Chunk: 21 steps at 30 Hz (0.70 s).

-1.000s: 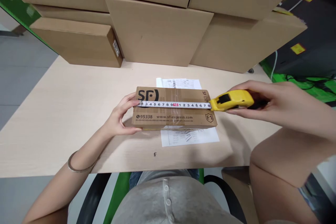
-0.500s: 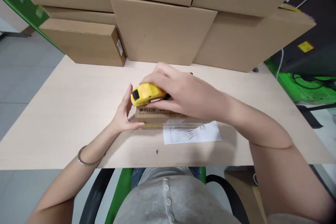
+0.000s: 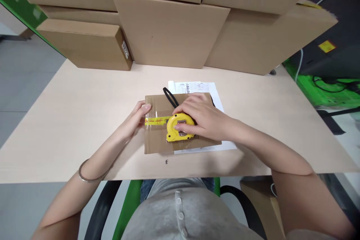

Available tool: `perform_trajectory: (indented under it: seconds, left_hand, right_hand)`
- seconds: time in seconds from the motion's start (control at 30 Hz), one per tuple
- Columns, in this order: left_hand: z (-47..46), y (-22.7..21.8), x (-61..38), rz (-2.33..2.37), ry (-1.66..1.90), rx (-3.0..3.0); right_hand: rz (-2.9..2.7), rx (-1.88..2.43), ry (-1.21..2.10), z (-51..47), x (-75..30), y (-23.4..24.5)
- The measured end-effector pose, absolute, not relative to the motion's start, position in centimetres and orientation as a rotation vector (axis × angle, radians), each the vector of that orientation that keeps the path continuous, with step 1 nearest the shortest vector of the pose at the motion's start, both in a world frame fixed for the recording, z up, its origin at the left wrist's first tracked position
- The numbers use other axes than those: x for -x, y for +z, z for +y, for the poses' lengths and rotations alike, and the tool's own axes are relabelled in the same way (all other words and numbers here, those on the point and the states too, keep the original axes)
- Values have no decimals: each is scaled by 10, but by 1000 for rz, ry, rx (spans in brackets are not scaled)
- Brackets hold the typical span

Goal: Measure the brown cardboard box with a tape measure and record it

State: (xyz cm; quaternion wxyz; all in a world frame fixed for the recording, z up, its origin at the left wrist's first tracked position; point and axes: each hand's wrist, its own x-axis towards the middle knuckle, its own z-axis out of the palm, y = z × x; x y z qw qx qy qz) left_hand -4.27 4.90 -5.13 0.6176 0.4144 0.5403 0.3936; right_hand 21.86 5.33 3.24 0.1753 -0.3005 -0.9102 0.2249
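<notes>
A small cardboard box lies flat on the table, with a yellow strip with red marks along its top. Whether this strip belongs to the box or to the tape measure I cannot tell. My left hand grips the box's left end, thumb on top and fingers behind the edge. On the box rests a yellow tape measure with a black wrist strap. My right hand is closed round it from the right, thumb across its near face.
Beneath the box, printed paper sticks out at the back and right. Large cardboard boxes stand along the table's back, with a flatter box at the left. The table's front edge runs close to my body.
The box has gone from standing on edge to lying flat, uncovering paper behind it. My right hand has turned the tape measure face up and lowered it toward me.
</notes>
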Motion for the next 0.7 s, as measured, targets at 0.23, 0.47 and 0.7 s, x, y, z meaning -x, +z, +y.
perform_trajectory:
  seconds: [0.23, 0.47, 0.7]
  left_hand:
    - [48, -50, 45, 1259, 981, -1102]
    - [53, -55, 44, 1277, 1002, -1079]
    - [58, -69, 38, 1208, 1179, -970]
  right_hand:
    - [-2065, 1493, 498, 75, -286, 24]
    - [-2210, 2005, 817, 78, -340, -34]
    - [-1903, 1660, 1239, 75, -350, -68]
